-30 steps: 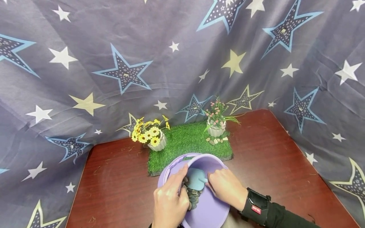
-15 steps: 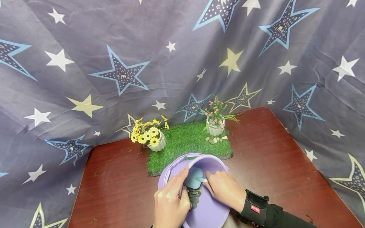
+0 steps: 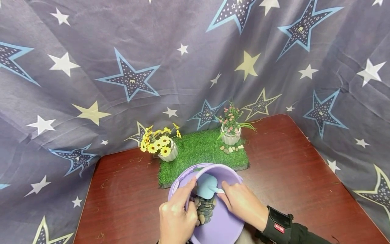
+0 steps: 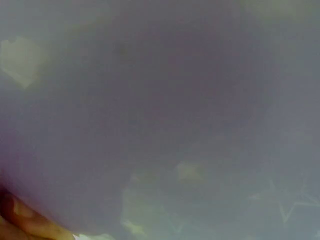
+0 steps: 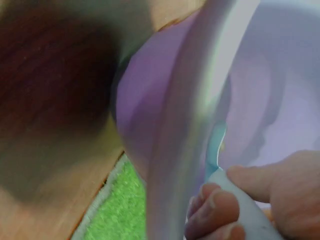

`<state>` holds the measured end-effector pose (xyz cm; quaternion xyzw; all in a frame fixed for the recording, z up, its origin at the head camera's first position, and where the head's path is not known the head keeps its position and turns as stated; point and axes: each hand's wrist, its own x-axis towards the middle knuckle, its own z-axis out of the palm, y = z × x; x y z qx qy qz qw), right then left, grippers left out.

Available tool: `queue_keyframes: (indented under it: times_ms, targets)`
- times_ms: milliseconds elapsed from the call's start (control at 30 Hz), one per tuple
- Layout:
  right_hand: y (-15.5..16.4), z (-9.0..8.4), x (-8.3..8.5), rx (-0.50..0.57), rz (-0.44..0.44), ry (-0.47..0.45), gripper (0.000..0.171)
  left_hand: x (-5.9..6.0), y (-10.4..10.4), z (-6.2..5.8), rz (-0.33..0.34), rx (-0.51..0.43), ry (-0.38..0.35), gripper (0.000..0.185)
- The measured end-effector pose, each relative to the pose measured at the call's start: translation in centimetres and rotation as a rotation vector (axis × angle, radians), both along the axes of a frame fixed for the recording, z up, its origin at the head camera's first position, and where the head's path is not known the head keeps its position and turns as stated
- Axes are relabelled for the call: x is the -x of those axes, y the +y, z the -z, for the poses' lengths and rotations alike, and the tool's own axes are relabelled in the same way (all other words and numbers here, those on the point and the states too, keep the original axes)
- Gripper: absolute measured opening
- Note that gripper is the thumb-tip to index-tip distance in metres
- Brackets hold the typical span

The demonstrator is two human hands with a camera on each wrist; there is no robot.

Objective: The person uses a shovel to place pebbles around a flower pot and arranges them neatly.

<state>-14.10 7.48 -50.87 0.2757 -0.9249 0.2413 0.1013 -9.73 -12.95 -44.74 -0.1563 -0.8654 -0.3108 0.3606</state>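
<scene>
A purple bucket [image 3: 223, 225] lies tilted toward me at the table's near edge, with dark pebbles [image 3: 204, 210] heaped inside. My left hand [image 3: 189, 196] grips the bucket's left rim, fingers reaching inside. My right hand [image 3: 224, 194] holds the pale handle of a small teal shovel [image 3: 206, 186], whose blade hangs just above the pebbles. In the right wrist view the fingers [image 5: 215, 207] wrap the handle beside the bucket's rim [image 5: 185, 125], and the shovel [image 5: 216, 149] shows edge-on. The left wrist view is a purple-grey blur.
A green grass mat [image 3: 198, 152] lies just beyond the bucket on the dark wooden table [image 3: 289, 169]. A white pot of yellow flowers [image 3: 161, 144] stands at its left corner, a pot of pink flowers [image 3: 230, 130] with loose pebbles [image 3: 231, 149] at its right. Star-print cloth surrounds the table.
The shovel blade has lifted off the pebble heap and risen toward the bucket's far wall. My left hand has slid slightly down and left along the rim.
</scene>
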Motion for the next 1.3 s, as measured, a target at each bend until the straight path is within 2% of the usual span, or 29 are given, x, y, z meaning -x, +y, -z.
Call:
queue_keyframes:
  times_ms: [167,300,367,567,700,833,1033,1133,1300]
  targets:
    - [0.4,-1.0,0.0,0.021,0.005,-0.065,0.024,0.1,-0.9,0.1,-0.054,-0.037,-0.039,0.067]
    - [1.0,-2.4,0.1,0.059,-0.008,-0.125,0.025,0.3,-1.9,0.2,-0.137,-0.06,-0.07,0.069]
    - [1.5,-3.3,0.2,0.062,-0.012,-0.122,0.025,0.3,-2.6,0.2,-0.185,-0.093,-0.099,0.07]
    - [3.1,-5.9,0.6,0.051,0.003,-0.084,0.015,0.3,-5.5,0.9,-0.344,-0.254,-0.259,0.072]
    - [4.1,-7.0,0.9,0.034,0.017,-0.032,0.013,0.1,-8.2,2.1,-0.427,-0.362,-0.316,0.071]
    - [4.9,-7.5,1.8,0.027,0.067,-0.039,0.019,-0.1,-10.3,3.3,-0.481,-0.452,-0.366,0.069]
    - [5.4,-6.3,3.7,0.035,0.122,-0.046,0.021,-0.3,-12.5,3.7,-0.565,-0.517,-0.455,0.069]
    - [5.5,-4.8,4.7,0.058,0.132,-0.054,0.019,-0.6,-13.6,3.7,-0.61,-0.558,-0.508,0.07]
    - [5.2,-1.6,6.4,0.081,0.154,-0.093,0.018,-0.8,-15.1,4.3,-0.631,-0.648,-0.564,0.071]
